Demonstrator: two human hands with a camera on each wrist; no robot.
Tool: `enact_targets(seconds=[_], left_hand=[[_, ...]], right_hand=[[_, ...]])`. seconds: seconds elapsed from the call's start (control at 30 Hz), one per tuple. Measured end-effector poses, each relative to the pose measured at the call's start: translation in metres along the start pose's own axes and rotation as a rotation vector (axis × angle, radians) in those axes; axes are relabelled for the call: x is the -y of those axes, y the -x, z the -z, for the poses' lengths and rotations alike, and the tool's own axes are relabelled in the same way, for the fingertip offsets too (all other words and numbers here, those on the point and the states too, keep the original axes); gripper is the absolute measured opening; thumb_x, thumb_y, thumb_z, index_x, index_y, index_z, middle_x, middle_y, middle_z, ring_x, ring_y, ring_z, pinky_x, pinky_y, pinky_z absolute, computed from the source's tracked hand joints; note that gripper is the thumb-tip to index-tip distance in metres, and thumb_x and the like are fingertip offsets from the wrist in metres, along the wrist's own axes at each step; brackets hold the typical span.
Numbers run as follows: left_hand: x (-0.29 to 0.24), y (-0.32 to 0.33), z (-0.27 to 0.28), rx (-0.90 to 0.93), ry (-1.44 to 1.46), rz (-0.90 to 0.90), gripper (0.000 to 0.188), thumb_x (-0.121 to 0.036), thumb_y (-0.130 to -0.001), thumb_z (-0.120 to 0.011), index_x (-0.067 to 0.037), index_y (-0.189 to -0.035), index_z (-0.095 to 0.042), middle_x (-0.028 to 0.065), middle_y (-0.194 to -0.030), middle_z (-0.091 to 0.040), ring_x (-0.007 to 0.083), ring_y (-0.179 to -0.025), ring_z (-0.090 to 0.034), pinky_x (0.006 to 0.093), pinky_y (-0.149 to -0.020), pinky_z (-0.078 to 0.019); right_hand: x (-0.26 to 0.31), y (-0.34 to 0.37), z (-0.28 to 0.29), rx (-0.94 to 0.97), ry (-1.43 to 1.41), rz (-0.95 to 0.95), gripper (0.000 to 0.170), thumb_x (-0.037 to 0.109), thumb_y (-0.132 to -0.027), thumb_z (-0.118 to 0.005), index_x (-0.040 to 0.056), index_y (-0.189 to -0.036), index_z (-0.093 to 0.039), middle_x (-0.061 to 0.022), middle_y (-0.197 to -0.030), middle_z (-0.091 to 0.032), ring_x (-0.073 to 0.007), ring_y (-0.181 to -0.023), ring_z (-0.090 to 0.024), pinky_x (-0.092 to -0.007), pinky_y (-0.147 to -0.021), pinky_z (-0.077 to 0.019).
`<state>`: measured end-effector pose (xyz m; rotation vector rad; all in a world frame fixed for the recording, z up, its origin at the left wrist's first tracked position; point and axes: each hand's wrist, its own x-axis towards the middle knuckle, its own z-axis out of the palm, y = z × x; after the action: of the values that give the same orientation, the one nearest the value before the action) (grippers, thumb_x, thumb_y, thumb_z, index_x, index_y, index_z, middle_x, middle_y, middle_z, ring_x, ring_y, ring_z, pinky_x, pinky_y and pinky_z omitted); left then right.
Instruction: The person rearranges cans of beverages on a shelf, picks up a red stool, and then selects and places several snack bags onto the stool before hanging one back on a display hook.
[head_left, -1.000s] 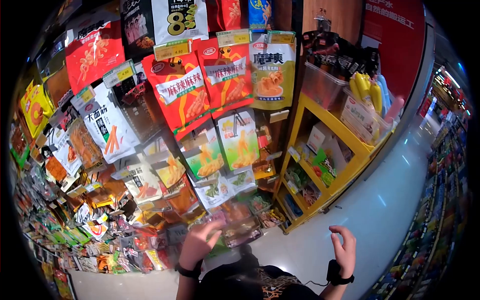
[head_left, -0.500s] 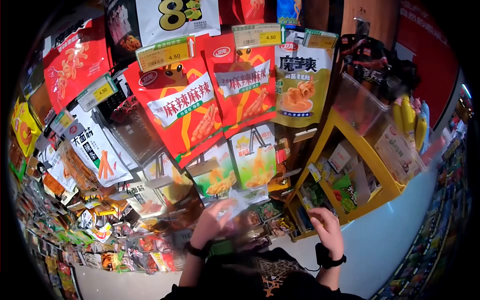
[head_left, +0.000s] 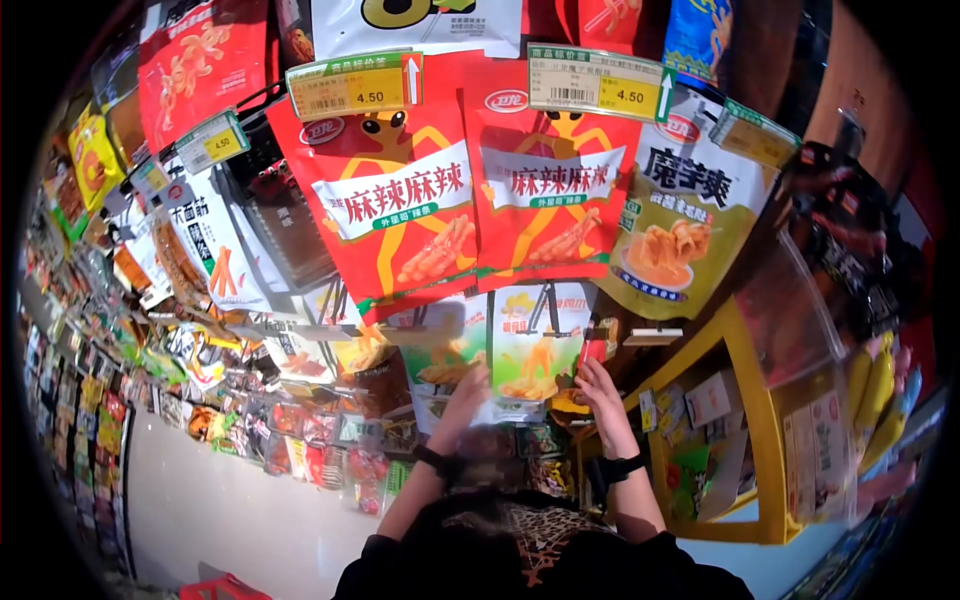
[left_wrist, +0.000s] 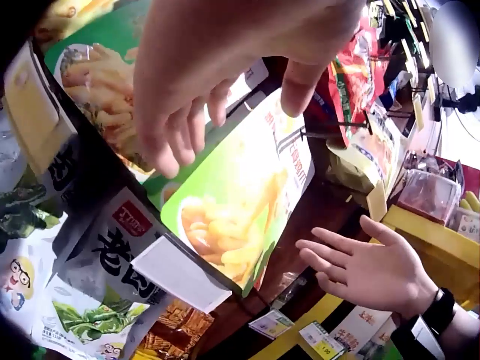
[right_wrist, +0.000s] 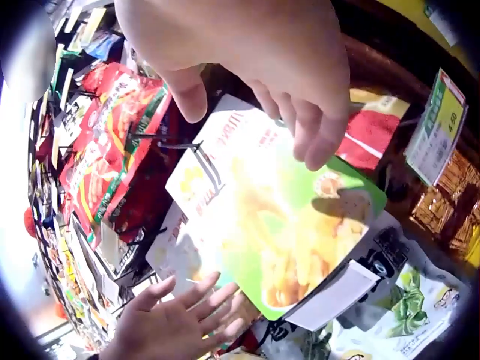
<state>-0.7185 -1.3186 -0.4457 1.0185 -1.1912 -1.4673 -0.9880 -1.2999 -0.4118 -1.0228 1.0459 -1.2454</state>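
A white-and-green snack bag [head_left: 540, 350] with a picture of yellow food hangs on a metal hook between my two hands. My left hand [head_left: 463, 402] is at its left side, fingers loosely bent and holding nothing, in front of a similar green bag [left_wrist: 97, 82]. On the other side is my right hand [head_left: 606, 402], with nothing in its grasp; in the right wrist view its fingers overlap the bag's [right_wrist: 285, 217] edge. The left wrist view shows the right palm turned toward the bag, fingers spread. Two red snack bags [head_left: 400, 210] hang just above.
Price tags [head_left: 600, 85] stick out over the red bags. To the right stands a yellow shelf frame [head_left: 750, 400] with a clear bin [head_left: 790, 310] on top. Packed snack racks [head_left: 220, 370] run along the left, above a pale floor [head_left: 230, 490].
Both hands have risen toward the rack and drawn closer together, now either side of the white-and-green bag. The view has moved nearer, so the red bags look larger.
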Motion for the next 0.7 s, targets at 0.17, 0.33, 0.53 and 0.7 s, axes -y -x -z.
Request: enact_targets(seconds=[0.17, 0.33, 0.53, 0.7], left_hand=[[0.001, 0.0, -0.026, -0.021, 0.048, -0.011, 0.057, -0.011, -0.091, -0.052, 0.002, -0.142, -0.03, 0.0118, -0.144, -0.039, 0.0208, -0.131, -0.038, 0.0327, -0.108, -0.0289], [0.008, 0.018, -0.037, -0.17, 0.091, -0.034, 0.048, -0.017, -0.09, -0.057, 0.002, -0.132, -0.045, 0.0125, -0.129, -0.054, 0.0206, -0.118, -0.049, 0.0308, -0.1, -0.038], [0.014, 0.041, -0.046, -0.352, -0.221, 0.109, 0.027, -0.018, -0.093, -0.053, 0.002, -0.108, -0.063, 0.0121, -0.102, -0.067, 0.0192, -0.1, -0.06, 0.0303, -0.089, -0.0445], [0.017, 0.071, -0.048, -0.401, -0.346, -0.092, 0.023, -0.014, -0.092, -0.057, 0.003, -0.106, -0.063, 0.0117, -0.099, -0.067, 0.0194, -0.091, -0.061, 0.0293, -0.083, -0.0461]], right_hand=[[-0.018, -0.033, 0.011, 0.004, -0.128, -0.084, 0.06, 0.02, -0.094, -0.05, 0.0031, -0.146, -0.026, -0.0102, -0.148, -0.035, -0.0184, -0.12, -0.05, -0.0237, -0.081, -0.0432], [-0.037, -0.045, 0.026, 0.096, -0.07, -0.168, 0.036, 0.017, -0.096, -0.051, 0.0023, -0.129, -0.048, -0.0016, -0.105, -0.059, -0.01, -0.083, -0.059, -0.0224, -0.066, -0.0457], [-0.039, -0.038, 0.026, 0.052, 0.039, -0.074, 0.013, 0.013, -0.096, -0.051, 0.0032, -0.095, -0.058, -0.0012, -0.076, -0.06, -0.0071, -0.066, -0.057, -0.021, -0.06, -0.0464], [-0.033, -0.025, 0.02, 0.088, 0.11, -0.065, 0.017, 0.014, -0.094, -0.054, 0.0052, -0.079, -0.054, 0.0018, -0.066, -0.052, -0.006, -0.056, -0.05, -0.0218, -0.053, -0.041]])
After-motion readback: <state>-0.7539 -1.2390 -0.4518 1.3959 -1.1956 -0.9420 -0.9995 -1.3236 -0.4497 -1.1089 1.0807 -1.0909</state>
